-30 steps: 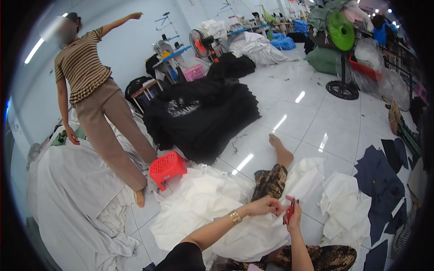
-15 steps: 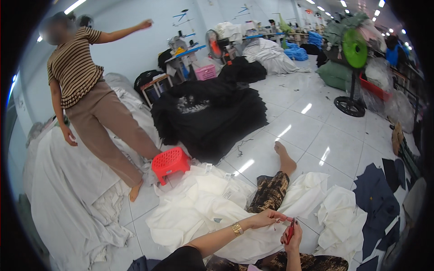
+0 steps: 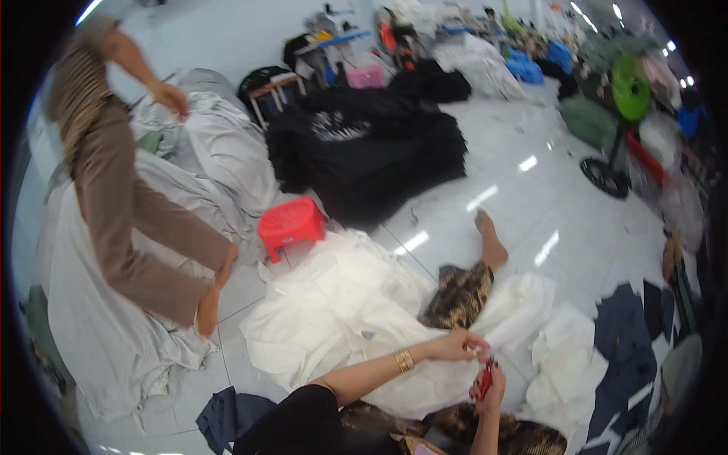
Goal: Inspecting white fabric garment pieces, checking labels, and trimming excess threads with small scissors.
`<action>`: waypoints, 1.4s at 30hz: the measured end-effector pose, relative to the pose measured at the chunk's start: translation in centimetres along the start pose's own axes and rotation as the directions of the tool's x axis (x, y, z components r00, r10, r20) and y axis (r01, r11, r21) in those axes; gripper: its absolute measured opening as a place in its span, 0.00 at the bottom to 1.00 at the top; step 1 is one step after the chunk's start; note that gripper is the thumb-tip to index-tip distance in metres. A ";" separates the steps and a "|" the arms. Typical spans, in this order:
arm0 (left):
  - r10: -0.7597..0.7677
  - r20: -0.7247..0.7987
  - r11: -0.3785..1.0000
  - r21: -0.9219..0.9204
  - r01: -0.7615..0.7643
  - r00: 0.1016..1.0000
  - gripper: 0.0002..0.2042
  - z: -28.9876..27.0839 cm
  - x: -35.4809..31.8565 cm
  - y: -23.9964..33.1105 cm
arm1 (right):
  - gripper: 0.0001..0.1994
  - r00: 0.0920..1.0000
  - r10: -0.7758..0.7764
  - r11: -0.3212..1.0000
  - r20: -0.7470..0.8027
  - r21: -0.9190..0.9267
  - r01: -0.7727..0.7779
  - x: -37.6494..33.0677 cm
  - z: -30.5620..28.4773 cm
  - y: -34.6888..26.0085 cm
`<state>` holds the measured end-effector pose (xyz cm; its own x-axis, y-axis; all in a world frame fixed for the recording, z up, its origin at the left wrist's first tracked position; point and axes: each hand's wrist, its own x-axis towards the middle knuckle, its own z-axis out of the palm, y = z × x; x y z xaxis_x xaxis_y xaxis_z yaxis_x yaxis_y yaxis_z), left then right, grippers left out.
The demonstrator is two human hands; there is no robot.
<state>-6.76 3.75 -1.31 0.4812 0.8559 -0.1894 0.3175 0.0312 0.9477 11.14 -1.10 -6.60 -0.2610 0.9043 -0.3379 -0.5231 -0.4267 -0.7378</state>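
My right hand (image 3: 493,393) is closed round red-handled snips (image 3: 484,381), their tip pointing up and away from me. My left hand (image 3: 457,346), with a gold-coloured bracelet at the wrist, is just beyond that tip, its fingers drawn together. Whatever those fingers pinch is too small and blurred to make out. A heap of white cloth (image 3: 326,318) spreads under and to the left of my left forearm, partly over my lap. More white cloth (image 3: 561,364) lies to the right of my hands.
One leg (image 3: 460,294) of mine stretches forward. A red plastic stool (image 3: 292,227) stands beyond the white heap. A person in brown trousers (image 3: 114,220) is at the left by grey-white cloth (image 3: 98,326). Black cloth (image 3: 364,167), navy pieces (image 3: 622,349) and a green fan (image 3: 631,87) lie farther out.
The view has shifted. The person at the left has lowered the outstretched arm and moved towards the left edge. My hands stay close together, the snips still in the right one.
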 end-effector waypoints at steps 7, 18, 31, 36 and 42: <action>0.005 -0.008 0.990 -0.144 -0.006 1.000 0.23 -2.8 -1.0 -1.1 | 0.12 0.972 0.161 0.980 0.173 -0.147 -0.136 2.0 2.3 -1.3; -0.078 0.254 0.938 -0.310 0.157 0.964 0.28 -1.6 -1.4 1.3 | 0.14 0.924 0.257 0.957 0.282 -0.210 -0.202 0.8 1.1 -1.0; -0.060 0.278 0.995 -0.058 0.080 0.959 0.23 -1.7 -1.2 1.8 | 0.14 0.909 0.276 0.951 0.312 -0.224 -0.212 0.8 1.7 -2.0; -0.008 0.263 0.990 -0.132 0.044 0.965 0.23 -1.6 -1.2 1.9 | 0.14 0.922 0.270 0.949 0.276 -0.238 -0.207 1.1 2.1 -2.3; -0.013 0.311 0.991 -0.124 0.055 0.950 0.25 -2.0 -1.2 2.6 | 0.14 0.915 0.279 0.955 0.291 -0.180 -0.234 1.1 2.2 -2.4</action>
<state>-8.14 3.85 1.85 0.7070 0.6527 -0.2724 0.2393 0.1417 0.9605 10.30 0.93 -3.89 -0.6209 0.7038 -0.3451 -0.2926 -0.6165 -0.7309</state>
